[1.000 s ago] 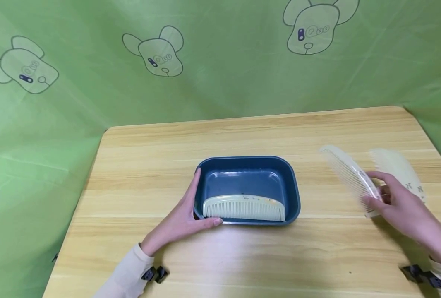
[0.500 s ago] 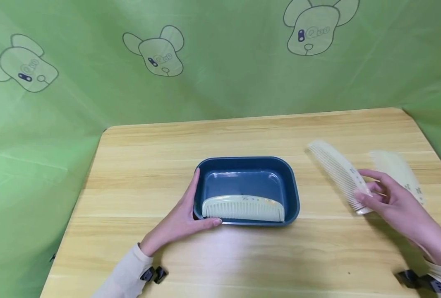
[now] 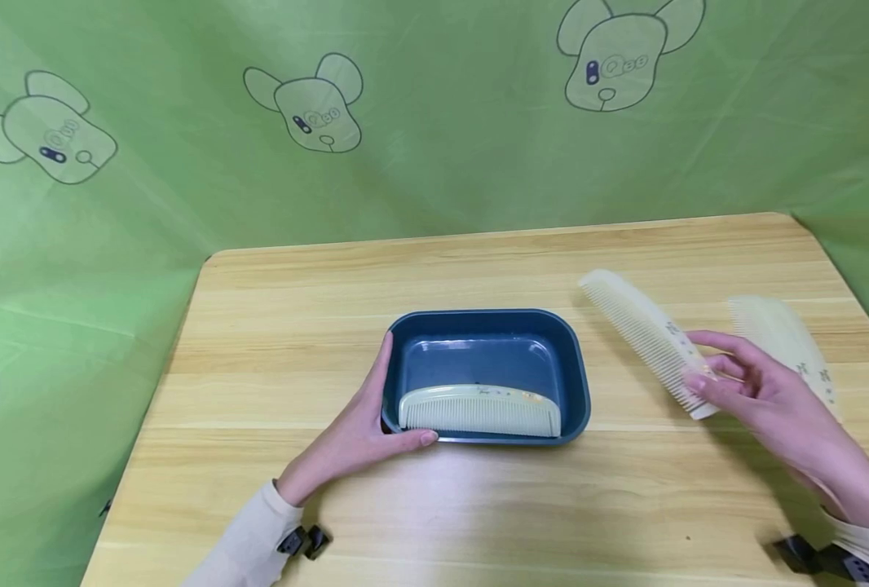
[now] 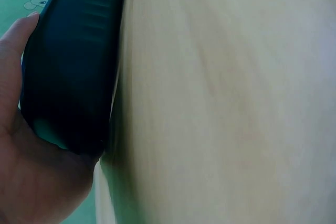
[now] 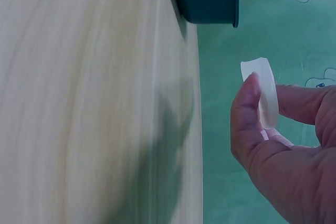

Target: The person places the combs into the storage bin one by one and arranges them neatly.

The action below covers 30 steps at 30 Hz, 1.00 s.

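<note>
Counting 1 comb [image 3: 481, 410] in the tub [image 3: 478, 361], 1 held comb [image 3: 649, 337] in the right hand [image 3: 782, 403], 1 or 2 outer combs [image 3: 781, 330] on the worktop [image 3: 552, 514] — can't tell from the overlap, so at least 3. Also 1 tub, 1 worktop, 2 hands, left hand [image 3: 354, 432] included, 2 sleeves [image 3: 247, 538]. 5 mouse-head prints [image 3: 319, 114] in head view — some cut off at the edge.

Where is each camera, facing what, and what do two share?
On the head: faces forward and down at the pale wooden table; left hand, right hand and light sleeves show.
On the left wrist: faces the left hand and the blue rectangular tray.
On the right wrist: faces the right hand, holding a pale curved comb.
Both wrist views share tray and table.
</note>
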Motion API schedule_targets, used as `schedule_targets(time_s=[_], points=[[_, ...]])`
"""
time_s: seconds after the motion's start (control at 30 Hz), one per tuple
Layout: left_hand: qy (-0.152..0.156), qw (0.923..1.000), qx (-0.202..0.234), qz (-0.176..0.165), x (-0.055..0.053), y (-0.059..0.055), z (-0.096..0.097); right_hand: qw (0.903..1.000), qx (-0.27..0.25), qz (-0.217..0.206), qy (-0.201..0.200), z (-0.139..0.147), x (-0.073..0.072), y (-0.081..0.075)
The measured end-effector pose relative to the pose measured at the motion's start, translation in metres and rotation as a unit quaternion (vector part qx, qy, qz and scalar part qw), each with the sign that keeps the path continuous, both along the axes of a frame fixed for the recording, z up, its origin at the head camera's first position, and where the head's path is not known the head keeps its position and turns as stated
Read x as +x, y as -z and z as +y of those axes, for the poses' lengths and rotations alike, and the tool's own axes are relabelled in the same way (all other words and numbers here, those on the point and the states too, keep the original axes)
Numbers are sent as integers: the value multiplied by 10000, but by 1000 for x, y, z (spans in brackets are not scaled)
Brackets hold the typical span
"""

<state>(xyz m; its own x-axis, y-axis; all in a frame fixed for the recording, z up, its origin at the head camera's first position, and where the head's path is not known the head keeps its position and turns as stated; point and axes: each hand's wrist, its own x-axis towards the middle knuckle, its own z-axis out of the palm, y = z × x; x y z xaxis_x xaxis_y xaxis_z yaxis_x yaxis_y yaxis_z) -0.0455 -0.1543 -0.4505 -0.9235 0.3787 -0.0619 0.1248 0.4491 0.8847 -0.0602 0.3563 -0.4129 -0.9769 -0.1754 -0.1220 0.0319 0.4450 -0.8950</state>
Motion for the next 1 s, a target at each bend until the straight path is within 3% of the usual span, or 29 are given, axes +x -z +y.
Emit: schedule_targets(time_s=[0.3, 0.57, 0.8, 1.0], points=[[-21, 10000, 36, -37, 0, 0, 0, 9997, -188, -119, -121, -14, -1, -6], [-17, 10000, 12, -34, 0, 0, 0, 9977, -454, 44, -502, -28, -1, -6], [-28, 10000, -20, -49, 1, 0, -1, 9984, -307, 107, -472, -36, -2, -9], [-29, 10000, -24, -66, 1, -1, -1, 9969, -533, 97, -570, -44, -1, -11]])
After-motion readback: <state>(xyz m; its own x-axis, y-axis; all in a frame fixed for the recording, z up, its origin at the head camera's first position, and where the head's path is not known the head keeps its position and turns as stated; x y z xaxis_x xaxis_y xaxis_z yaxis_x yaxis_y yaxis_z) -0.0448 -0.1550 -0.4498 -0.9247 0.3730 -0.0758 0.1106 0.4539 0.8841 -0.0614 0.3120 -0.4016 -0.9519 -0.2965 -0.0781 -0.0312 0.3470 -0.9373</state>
